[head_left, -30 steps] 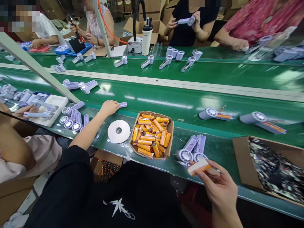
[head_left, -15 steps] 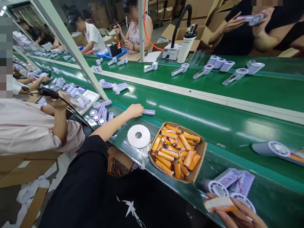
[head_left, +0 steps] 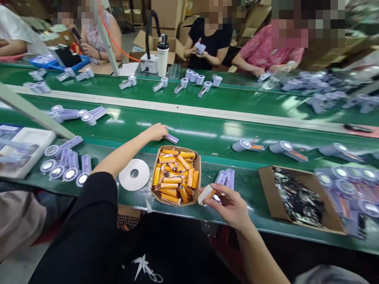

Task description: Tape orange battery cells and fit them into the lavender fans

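The left hand [head_left: 158,132] reached out over the near green belt [head_left: 201,126], its fingers gripping one end of a pale purple casing [head_left: 172,139]; whether that casing lay on the belt or was lifted off it could not be told. The right hand [head_left: 231,205] was raised above the near surface [head_left: 108,190], pinching an orange battery [head_left: 206,193] between thumb and fingers, with the battery's white face turned outward to the left. Between the two hands stood a carton [head_left: 199,171] heaped with more orange batteries [head_left: 171,186], the pinched battery being near its right side. Left of the carton, a white roll [head_left: 126,175] lay flat on the surface, and a white strip [head_left: 148,205] hung at the near edge. Just beyond the right hand and partly hidden by it, two more casings [head_left: 229,178] rested on the surface. Farther right stood a box [head_left: 266,193] of small dark parts [head_left: 296,199], with a pile of casings [head_left: 345,187] beyond it. On the belt behind that box sat three casings with orange in their handles [head_left: 296,154]. By the left forearm, a cluster of casings [head_left: 71,161] lay near a white tray [head_left: 40,142]. Across the belts, co-workers sat, one in a black top [head_left: 217,39] holding a pale piece [head_left: 200,48] in both hands.
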Motion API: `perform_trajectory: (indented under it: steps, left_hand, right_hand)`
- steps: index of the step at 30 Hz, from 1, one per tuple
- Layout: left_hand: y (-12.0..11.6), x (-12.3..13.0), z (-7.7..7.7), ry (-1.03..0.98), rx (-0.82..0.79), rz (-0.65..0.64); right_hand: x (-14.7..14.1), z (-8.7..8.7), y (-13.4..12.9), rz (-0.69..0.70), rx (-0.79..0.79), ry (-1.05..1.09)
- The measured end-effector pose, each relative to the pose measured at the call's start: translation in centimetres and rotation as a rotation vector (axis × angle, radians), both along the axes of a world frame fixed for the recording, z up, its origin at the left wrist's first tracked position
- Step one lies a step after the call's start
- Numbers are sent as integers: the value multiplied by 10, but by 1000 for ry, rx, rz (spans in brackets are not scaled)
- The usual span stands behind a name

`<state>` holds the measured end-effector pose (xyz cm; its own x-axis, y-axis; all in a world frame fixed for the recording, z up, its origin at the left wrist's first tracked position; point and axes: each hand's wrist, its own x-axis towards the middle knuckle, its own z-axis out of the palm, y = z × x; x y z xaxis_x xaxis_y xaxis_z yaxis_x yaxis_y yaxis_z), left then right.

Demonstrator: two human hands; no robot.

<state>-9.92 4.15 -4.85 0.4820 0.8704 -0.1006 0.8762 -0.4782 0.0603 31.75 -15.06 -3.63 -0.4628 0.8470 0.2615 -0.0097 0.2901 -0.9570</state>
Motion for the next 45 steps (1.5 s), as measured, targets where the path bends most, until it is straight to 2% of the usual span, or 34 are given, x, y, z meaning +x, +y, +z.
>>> perform_trajectory:
  steps: [4,8,10,13,15,17,20,22,25,29,36,39,42,43,45]
  left_hand:
    - [18,17,-10,-10,-69,48]
    - [27,20,-15,-57,-128,95]
    - [33,18,-13,-84,-176,96]
    - [39,15,-8,-204,-266,106]
    - [39,15,-5,-328,-289,145]
    - [36,18,-6,-408,-237,217]
    - [30,26,-12,-407,-106,340]
    - [28,31,-16,-399,-65,396]
    - [29,38,-20,-391,-52,431]
    - [33,45,-22,-398,-48,461]
    - [33,54,-17,-452,-78,487]
    - [31,60,-6,-482,-73,495]
    - [4,54,5,-563,4,492]
    - [-15,48,6,-608,47,480]
    - [-70,31,6,-704,126,463]
  right_hand:
    - [-6,1,6,105,20,-28]
    - [-17,-3,11,109,116,-118]
    - [-25,0,23,92,155,-136]
    - [-48,9,66,50,112,-97]
    - [-72,15,109,24,102,-107]
    - [-99,18,153,11,146,-184]
    - [-138,15,202,27,228,-452]
    - [-156,10,218,71,328,-744]
    - [-165,1,224,134,447,-1053]
    - [-168,-5,223,180,474,-1207]
    - [-205,4,224,254,463,-1358]
    - [-200,16,227,297,467,-1333]
    - [-169,27,222,264,501,-1261]
    - [-156,29,217,221,524,-1199]
    - [-133,30,200,172,573,-998]
